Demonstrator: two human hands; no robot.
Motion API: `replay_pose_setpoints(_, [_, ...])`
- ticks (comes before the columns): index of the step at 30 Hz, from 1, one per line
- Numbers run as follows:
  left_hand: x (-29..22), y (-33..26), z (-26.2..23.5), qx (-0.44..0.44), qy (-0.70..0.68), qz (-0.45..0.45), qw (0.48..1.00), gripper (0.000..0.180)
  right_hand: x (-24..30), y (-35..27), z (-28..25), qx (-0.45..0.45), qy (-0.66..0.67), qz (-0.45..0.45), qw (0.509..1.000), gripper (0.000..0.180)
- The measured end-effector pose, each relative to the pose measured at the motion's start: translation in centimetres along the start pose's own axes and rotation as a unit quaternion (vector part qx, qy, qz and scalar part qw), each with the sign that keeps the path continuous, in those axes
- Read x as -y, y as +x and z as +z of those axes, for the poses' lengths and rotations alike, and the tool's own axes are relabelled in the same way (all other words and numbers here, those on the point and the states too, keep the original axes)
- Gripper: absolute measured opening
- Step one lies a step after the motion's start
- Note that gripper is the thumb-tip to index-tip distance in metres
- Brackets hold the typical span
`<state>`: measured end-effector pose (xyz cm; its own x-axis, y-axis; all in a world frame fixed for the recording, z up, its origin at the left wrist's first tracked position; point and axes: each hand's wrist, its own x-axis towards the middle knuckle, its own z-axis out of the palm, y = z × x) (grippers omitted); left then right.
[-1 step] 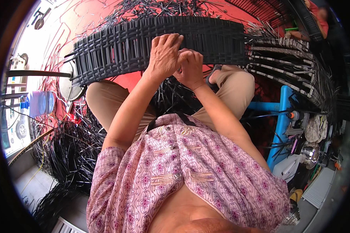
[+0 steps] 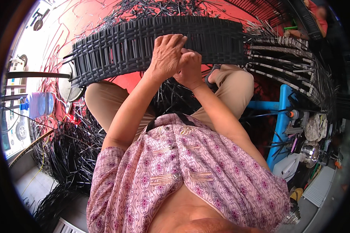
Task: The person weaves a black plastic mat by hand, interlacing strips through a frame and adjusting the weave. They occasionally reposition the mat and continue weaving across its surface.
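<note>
Nothing moved since earlier frame: left hand [image 2: 166,54] and right hand [image 2: 190,66] both clenched on black woven rattan panel [image 2: 116,48], mid-weave; next, pull strand tight.

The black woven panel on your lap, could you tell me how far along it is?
Done: most of the woven panel is closely woven. In hand: left hand and right hand work its near edge. Left: loose strand ends at the right side remain unwoven.
</note>
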<state>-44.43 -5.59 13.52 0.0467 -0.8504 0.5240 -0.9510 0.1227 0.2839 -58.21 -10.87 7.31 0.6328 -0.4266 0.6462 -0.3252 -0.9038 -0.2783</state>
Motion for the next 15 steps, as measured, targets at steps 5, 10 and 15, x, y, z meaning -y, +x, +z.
replay_pose_setpoints(5, [-0.9, 2.4, 2.8, 0.019, -0.016, 0.046, 0.999, 0.066, 0.6, 0.4, 0.0, 0.079, 0.061, 0.068, 0.993, 0.060])
replay_pose_setpoints(10, [-2.3, 3.6, 2.2, 0.067, -0.003, 0.003, 0.998, 0.066, 0.1, -0.7, 0.7, 0.096, 0.027, 0.043, 0.994, 0.070])
replay_pose_setpoints(15, [-1.1, 3.0, 2.4, -0.035, -0.111, 0.038, 0.992, 0.057, -0.1, -0.2, -2.4, 0.133, 0.036, 0.026, 0.990, 0.059])
